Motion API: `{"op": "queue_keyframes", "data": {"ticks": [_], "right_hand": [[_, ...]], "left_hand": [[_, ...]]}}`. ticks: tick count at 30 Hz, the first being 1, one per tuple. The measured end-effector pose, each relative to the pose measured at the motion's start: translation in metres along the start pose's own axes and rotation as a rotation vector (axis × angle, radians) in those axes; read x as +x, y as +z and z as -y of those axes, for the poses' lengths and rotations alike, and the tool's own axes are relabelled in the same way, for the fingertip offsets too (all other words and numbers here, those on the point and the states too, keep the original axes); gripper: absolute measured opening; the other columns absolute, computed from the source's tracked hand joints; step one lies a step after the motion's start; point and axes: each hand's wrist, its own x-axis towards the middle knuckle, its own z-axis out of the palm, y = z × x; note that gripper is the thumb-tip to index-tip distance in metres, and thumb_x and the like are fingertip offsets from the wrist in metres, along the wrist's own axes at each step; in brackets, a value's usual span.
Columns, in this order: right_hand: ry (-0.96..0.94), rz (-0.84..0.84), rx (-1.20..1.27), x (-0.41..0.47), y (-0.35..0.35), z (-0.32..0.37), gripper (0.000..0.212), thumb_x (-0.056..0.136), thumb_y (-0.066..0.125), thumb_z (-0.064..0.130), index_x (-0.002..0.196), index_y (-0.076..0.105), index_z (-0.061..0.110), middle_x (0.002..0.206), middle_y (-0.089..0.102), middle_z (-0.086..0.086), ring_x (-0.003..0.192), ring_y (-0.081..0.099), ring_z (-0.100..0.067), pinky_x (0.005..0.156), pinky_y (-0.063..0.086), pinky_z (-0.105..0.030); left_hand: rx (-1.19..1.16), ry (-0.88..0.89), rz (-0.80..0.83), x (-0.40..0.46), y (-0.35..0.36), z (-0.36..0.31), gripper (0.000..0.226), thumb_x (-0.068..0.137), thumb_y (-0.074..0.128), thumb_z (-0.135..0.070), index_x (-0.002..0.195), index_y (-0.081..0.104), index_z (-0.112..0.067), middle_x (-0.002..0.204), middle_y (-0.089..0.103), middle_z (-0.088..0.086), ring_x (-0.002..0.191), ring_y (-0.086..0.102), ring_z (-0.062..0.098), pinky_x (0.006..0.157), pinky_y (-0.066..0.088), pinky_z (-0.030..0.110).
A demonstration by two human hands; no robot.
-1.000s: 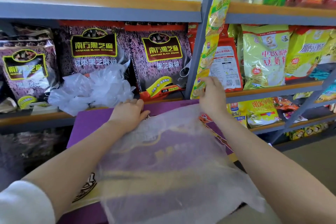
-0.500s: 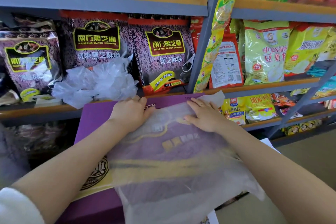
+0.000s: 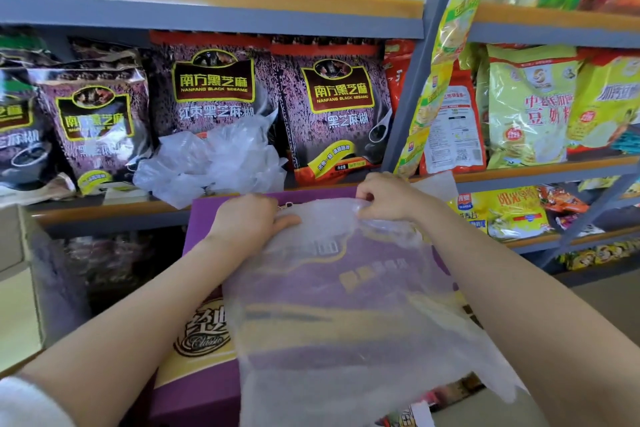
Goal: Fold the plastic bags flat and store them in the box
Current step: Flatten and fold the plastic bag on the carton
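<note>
My right hand (image 3: pixel 384 196) pinched the far edge of the plastic bag (image 3: pixel 346 305), fingers curled shut on the bunched film. My left hand (image 3: pixel 247 220) lay flat with fingers extended, pressing the bag's far left part down without gripping it. The translucent bag was spread over the purple box (image 3: pixel 204 340), its near edge hanging past the box toward me. Beyond the box, a crumpled heap of clear bags (image 3: pixel 211 163) sat on the shelf (image 3: pixel 104 215) before dark sesame packets (image 3: pixel 332 107).

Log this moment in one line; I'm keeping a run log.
left hand: flat on plastic bag | right hand: pinching bag's top edge | bag: spread on purple box
</note>
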Motion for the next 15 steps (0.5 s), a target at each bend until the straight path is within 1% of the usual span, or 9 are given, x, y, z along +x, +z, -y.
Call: {"op": "queue_keyframes", "data": {"ticks": [1, 2, 3, 5, 7, 9, 12, 13, 15], "right_hand": [[0.018, -0.071, -0.007, 0.004, -0.003, 0.001, 0.011, 0.082, 0.056, 0.025, 0.072, 0.055, 0.024, 0.098, 0.055, -0.006, 0.099, 0.048, -0.025, 0.090, 0.031, -0.036], [0.040, -0.154, -0.013, 0.008, -0.006, 0.003, 0.008, 0.084, 0.053, 0.023, 0.079, 0.058, 0.026, 0.106, 0.054, -0.004, 0.106, 0.045, -0.026, 0.097, 0.027, -0.039], [0.063, -0.228, -0.020, 0.012, -0.007, 0.004, 0.012, 0.086, 0.051, 0.020, 0.090, 0.061, 0.026, 0.115, 0.052, -0.004, 0.113, 0.042, -0.027, 0.101, 0.024, -0.039], [0.067, -0.320, -0.007, 0.013, -0.010, 0.013, 0.030, 0.088, 0.049, 0.015, 0.116, 0.056, 0.024, 0.130, 0.046, -0.003, 0.123, 0.037, -0.027, 0.105, 0.021, -0.038], [-0.028, -0.317, 0.056, 0.000, -0.015, 0.028, 0.039, 0.090, 0.050, 0.016, 0.129, 0.047, 0.018, 0.138, 0.041, -0.005, 0.126, 0.038, -0.028, 0.105, 0.027, -0.038], [-0.177, -0.186, 0.130, -0.025, -0.017, 0.044, 0.041, 0.093, 0.051, 0.024, 0.132, 0.045, 0.013, 0.142, 0.037, -0.006, 0.129, 0.038, -0.025, 0.105, 0.030, -0.033], [-0.256, 0.124, 0.067, -0.066, -0.008, 0.056, 0.058, 0.094, 0.044, 0.045, 0.144, 0.031, 0.019, 0.155, 0.020, 0.003, 0.141, 0.021, -0.012, 0.108, 0.021, -0.024], [-0.247, 0.195, 0.031, -0.072, -0.001, 0.055, 0.062, 0.093, 0.041, 0.049, 0.146, 0.025, 0.020, 0.157, 0.014, 0.004, 0.143, 0.016, -0.011, 0.111, 0.018, -0.025], [-0.217, 0.280, 0.012, -0.075, 0.012, 0.052, 0.067, 0.094, 0.038, 0.051, 0.149, 0.017, 0.019, 0.159, 0.006, 0.003, 0.145, 0.008, -0.012, 0.117, 0.014, -0.030]], "left_hand": [[-0.030, -0.018, -0.036, 0.007, -0.003, 0.004, 0.053, 0.089, 0.041, -0.056, 0.098, 0.055, -0.006, 0.102, 0.064, 0.016, 0.096, 0.060, 0.033, 0.066, 0.041, 0.034], [-0.039, -0.027, -0.074, 0.015, -0.006, 0.007, 0.052, 0.089, 0.043, -0.054, 0.103, 0.051, -0.004, 0.101, 0.064, 0.018, 0.094, 0.060, 0.035, 0.065, 0.041, 0.035], [-0.026, -0.028, -0.105, 0.024, -0.009, 0.010, 0.053, 0.090, 0.044, -0.052, 0.109, 0.048, -0.002, 0.100, 0.063, 0.019, 0.092, 0.061, 0.036, 0.065, 0.042, 0.036], [0.037, -0.017, -0.136, 0.040, -0.013, 0.016, 0.055, 0.091, 0.044, -0.049, 0.117, 0.041, -0.001, 0.100, 0.063, 0.019, 0.091, 0.061, 0.036, 0.062, 0.038, 0.036], [0.085, -0.013, -0.139, 0.055, -0.011, 0.020, 0.050, 0.093, 0.042, -0.047, 0.116, 0.041, -0.002, 0.102, 0.063, 0.016, 0.093, 0.061, 0.034, 0.061, 0.033, 0.033], [0.124, -0.026, -0.111, 0.064, -0.007, 0.024, 0.050, 0.092, 0.043, -0.047, 0.119, 0.040, -0.004, 0.109, 0.061, 0.014, 0.099, 0.059, 0.032, 0.067, 0.036, 0.034], [0.168, -0.008, -0.056, 0.066, 0.010, 0.030, 0.055, 0.091, 0.047, -0.042, 0.132, 0.035, -0.008, 0.128, 0.046, 0.012, 0.120, 0.042, 0.030, 0.091, 0.036, 0.038], [0.123, 0.013, -0.074, 0.063, 0.013, 0.029, 0.054, 0.092, 0.048, -0.038, 0.134, 0.034, -0.009, 0.133, 0.042, 0.011, 0.124, 0.037, 0.030, 0.095, 0.033, 0.039], [-0.100, 0.082, -0.132, 0.050, 0.010, 0.020, 0.046, 0.092, 0.046, -0.032, 0.133, 0.041, -0.011, 0.134, 0.043, 0.010, 0.125, 0.036, 0.030, 0.098, 0.032, 0.040]]}}
